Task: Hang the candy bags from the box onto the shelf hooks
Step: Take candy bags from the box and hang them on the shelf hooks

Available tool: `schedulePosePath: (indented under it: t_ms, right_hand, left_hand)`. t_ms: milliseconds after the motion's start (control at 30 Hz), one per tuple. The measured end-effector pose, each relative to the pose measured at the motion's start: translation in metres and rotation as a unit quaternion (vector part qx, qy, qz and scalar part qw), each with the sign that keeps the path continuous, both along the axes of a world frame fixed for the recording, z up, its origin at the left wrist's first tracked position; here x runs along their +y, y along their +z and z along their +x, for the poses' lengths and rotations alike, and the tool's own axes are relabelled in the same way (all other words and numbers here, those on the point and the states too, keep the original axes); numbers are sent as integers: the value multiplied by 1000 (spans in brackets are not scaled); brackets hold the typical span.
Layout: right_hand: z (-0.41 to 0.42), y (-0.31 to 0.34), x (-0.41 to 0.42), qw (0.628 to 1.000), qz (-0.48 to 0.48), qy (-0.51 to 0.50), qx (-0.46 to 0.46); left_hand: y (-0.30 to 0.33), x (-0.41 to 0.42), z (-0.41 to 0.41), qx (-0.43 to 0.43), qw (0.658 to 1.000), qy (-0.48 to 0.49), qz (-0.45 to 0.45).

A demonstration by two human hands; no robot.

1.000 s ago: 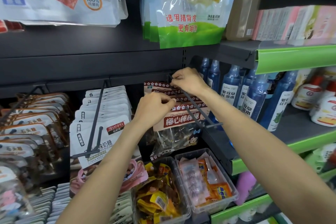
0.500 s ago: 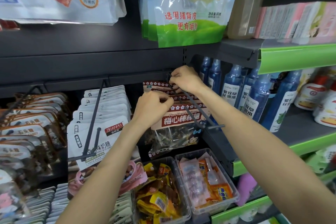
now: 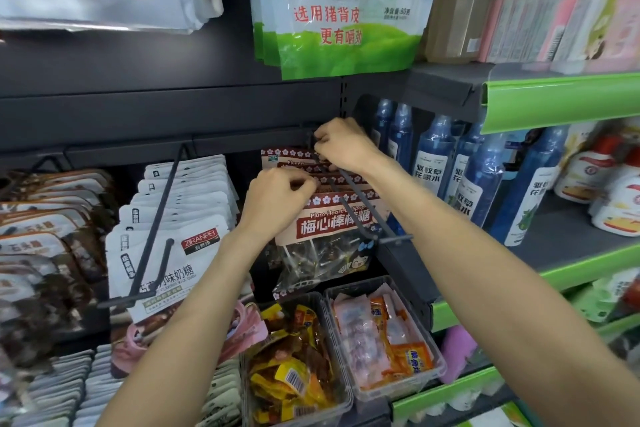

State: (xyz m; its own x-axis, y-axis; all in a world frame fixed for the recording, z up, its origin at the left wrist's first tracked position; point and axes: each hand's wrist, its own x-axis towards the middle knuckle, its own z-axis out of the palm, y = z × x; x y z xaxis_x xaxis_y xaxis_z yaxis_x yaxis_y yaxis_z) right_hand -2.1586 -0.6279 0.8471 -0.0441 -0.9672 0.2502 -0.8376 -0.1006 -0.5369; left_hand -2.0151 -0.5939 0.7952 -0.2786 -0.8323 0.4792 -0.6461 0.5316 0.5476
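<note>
Candy bags [image 3: 325,218] hanging on a hook [image 3: 360,204], left hand [image 3: 277,201] pinching a bag top, right hand [image 3: 341,144] gripping the rearmost bag top by the rail.

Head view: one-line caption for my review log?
Both hands, left hand and right hand, work lollipop bags along a shelf hook above snack bins.

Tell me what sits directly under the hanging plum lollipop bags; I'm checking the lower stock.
Under the plum lollipop bags stand two clear plastic bins: the left bin holds yellow-orange wrapped snacks, the right bin pink and orange packets. The bins' bottoms are covered by their contents.
</note>
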Motion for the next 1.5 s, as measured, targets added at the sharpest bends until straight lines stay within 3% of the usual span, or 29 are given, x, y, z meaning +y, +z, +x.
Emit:
schedulePosePath:
  t_ms: [200, 267, 367, 500, 733, 933, 1000, 1100, 1167, 1500]
  right_hand:
    - [-9, -10, 16, 996, -26, 24, -85]
    - [-16, -16, 25, 995, -77, 17, -64]
    - [-26, -22, 41, 990, -141, -10, -29]
    - [-28, -33, 59, 989, -148, -4, 2]
    - [-24, -35, 66, 991, -125, 50, 21]
    - [-30, -31, 83, 984, -176, 3, 25]
    - [-36, -38, 91, 982, -180, -6, 48]
    - [-41, -50, 98, 984, -156, 15, 84]
    - [-43, -52, 100, 985, -148, 32, 89]
    - [-37, -50, 106, 980, -174, 26, 94]
  left_hand:
    - [17, 2, 5, 124, 990, 22, -71]
    - [27, -3, 5, 99, 992, 39, -62]
    - [39, -18, 2, -10, 999, 48, 16]
    - [48, -33, -6, -111, 989, 37, 95]
    - [41, -43, -9, -111, 990, 82, 23]
    - [44, -17, -1, -44, 997, 8, -62]
    - [45, -2, 8, -45, 997, -46, -44]
    - [38, 11, 20, -114, 988, -100, 10]
    - [28, 14, 22, -148, 984, -98, 22]
    - [14, 15, 18, -139, 990, -28, -26]
